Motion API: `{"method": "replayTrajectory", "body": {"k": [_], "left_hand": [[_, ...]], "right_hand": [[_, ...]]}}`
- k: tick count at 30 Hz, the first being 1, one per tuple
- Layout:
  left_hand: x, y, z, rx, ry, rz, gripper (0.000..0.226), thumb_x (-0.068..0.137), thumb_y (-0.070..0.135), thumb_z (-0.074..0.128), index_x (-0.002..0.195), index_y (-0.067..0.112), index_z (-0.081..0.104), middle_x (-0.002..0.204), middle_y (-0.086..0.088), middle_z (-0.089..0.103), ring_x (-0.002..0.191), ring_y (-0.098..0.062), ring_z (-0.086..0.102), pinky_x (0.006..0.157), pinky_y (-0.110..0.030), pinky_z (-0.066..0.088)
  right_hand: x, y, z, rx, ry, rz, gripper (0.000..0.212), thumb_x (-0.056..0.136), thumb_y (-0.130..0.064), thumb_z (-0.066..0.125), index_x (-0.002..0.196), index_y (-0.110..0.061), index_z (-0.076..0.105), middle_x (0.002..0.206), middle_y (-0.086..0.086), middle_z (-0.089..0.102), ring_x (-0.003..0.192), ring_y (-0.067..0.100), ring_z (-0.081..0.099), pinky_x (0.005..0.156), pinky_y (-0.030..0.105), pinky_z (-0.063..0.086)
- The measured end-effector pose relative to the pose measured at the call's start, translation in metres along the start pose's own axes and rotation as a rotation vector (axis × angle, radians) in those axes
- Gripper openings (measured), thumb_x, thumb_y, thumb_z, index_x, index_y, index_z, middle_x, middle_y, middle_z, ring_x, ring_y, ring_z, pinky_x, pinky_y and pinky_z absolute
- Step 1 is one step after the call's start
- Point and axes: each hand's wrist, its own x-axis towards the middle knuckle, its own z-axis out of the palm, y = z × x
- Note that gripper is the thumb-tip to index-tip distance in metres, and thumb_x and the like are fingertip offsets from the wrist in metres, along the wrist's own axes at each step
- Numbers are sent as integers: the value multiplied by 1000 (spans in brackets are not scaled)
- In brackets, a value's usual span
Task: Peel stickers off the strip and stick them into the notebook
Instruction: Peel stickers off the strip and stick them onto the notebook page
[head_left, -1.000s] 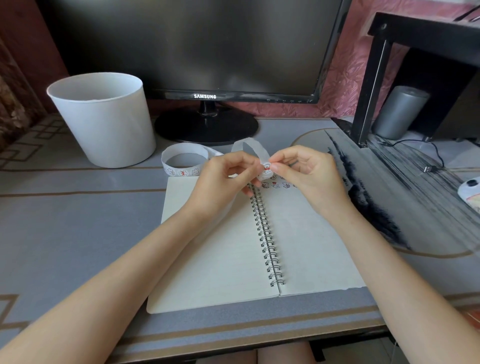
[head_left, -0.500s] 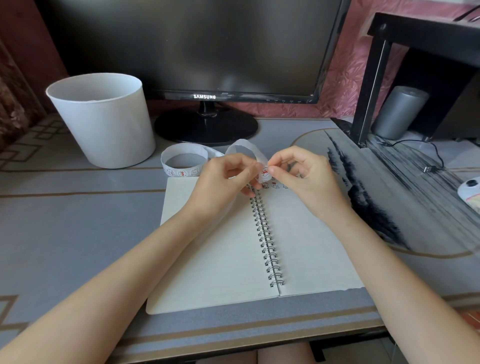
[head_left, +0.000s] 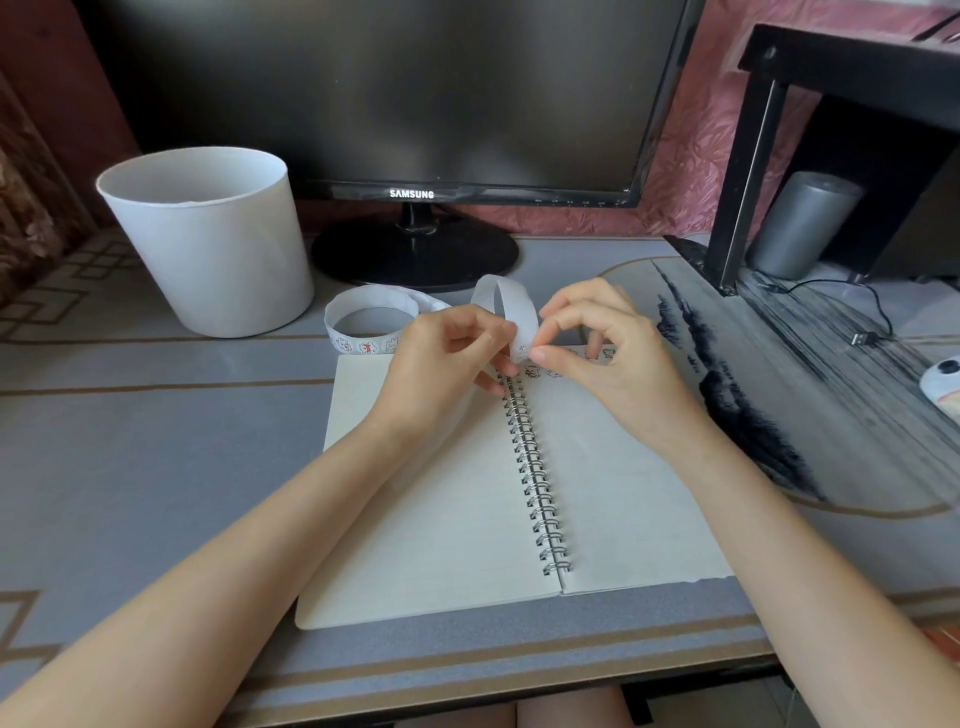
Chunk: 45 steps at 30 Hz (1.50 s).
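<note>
An open spiral notebook (head_left: 441, 493) lies on the desk, with several small stickers (head_left: 535, 371) along the top of its right page. A white sticker strip (head_left: 514, 306) curls up in a loop above the spiral; the rest of the strip lies coiled behind the notebook's top left corner. My left hand (head_left: 447, 358) pinches the strip just above the top of the spiral. My right hand (head_left: 597, 343) pinches at the strip's face with thumb and forefinger, right against the left hand's fingertips.
A white bucket (head_left: 208, 244) stands at the back left. A dark monitor (head_left: 405, 93) on a round stand (head_left: 415, 254) is behind the notebook. A black shelf frame (head_left: 748, 171), a grey cylinder (head_left: 800, 223) and a cable (head_left: 857, 312) are at the right.
Both hands stayed above the spiral's top. The strip's loop shifted slightly and my right thumb and forefinger closed in on the strip's face.
</note>
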Motion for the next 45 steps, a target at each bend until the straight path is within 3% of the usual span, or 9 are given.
{"method": "replayTrajectory", "body": {"k": [3, 8, 11, 14, 18, 27, 31, 37, 45], "left_hand": [[1, 1, -2, -10, 21, -9, 18, 95, 7, 55, 82, -2, 64, 75, -8, 61, 64, -12, 63, 54, -22, 54], [2, 0, -3, 5, 24, -14, 19, 95, 7, 55, 82, -4, 62, 74, -9, 60, 65, -13, 63, 58, -28, 55], [2, -1, -3, 15, 20, -14, 19, 95, 8, 55, 84, -6, 63, 74, -10, 60, 65, -14, 63, 61, -31, 56], [2, -1, -3, 20, 17, -16, 19, 95, 8, 55, 82, -4, 63, 72, -8, 60, 66, -14, 64, 62, -31, 57], [2, -1, -2, 17, 17, -21, 19, 95, 8, 55, 81, -3, 62, 72, -9, 60, 66, -14, 63, 63, -32, 57], [2, -1, -2, 35, 12, -18, 20, 95, 9, 55, 80, 1, 63, 73, -10, 62, 66, -13, 64, 62, -29, 57], [2, -2, -2, 40, 14, -16, 19, 95, 9, 55, 81, -1, 63, 74, -12, 62, 67, -14, 64, 63, -29, 57], [3, -2, -3, 42, 8, -13, 19, 95, 9, 55, 81, 0, 63, 73, -9, 62, 66, -13, 65, 61, -26, 57], [3, -2, -3, 43, 8, -13, 19, 95, 9, 55, 81, 0, 63, 74, -11, 63, 65, -12, 65, 61, -25, 57]], "right_hand": [[1, 0, -2, 44, 21, 45, 16, 79, -14, 74, 78, -27, 65, 104, -5, 50, 78, -7, 43, 69, 11, 32], [5, 4, -18, 231, 152, 244, 10, 81, -14, 73, 79, -20, 64, 80, -6, 66, 72, 6, 56, 69, 19, 43], [5, 13, -32, 249, 216, 453, 6, 84, -13, 69, 83, -16, 64, 72, -5, 61, 54, -3, 51, 52, 8, 37], [2, 27, -44, 184, 184, 653, 7, 84, -15, 67, 88, -10, 68, 68, -2, 60, 52, 2, 48, 42, 12, 31], [-2, 42, -51, 43, 183, 751, 5, 81, -14, 68, 77, -14, 70, 66, 6, 60, 54, 10, 45, 45, 25, 31], [-4, 49, -51, -36, 153, 773, 3, 84, -9, 66, 84, -8, 68, 67, 5, 63, 52, 9, 49, 40, 12, 38], [-4, 50, -50, -38, 160, 779, 2, 84, -9, 67, 83, -8, 68, 69, 9, 63, 52, 11, 48, 46, 18, 40], [-5, 46, -50, -55, 158, 779, 3, 83, -9, 66, 83, -10, 69, 64, 6, 59, 32, -2, 43, 35, 10, 34], [-5, 40, -49, -71, 162, 780, 3, 84, -9, 65, 85, -7, 68, 61, 6, 57, 29, -2, 41, 32, 10, 31]]}}
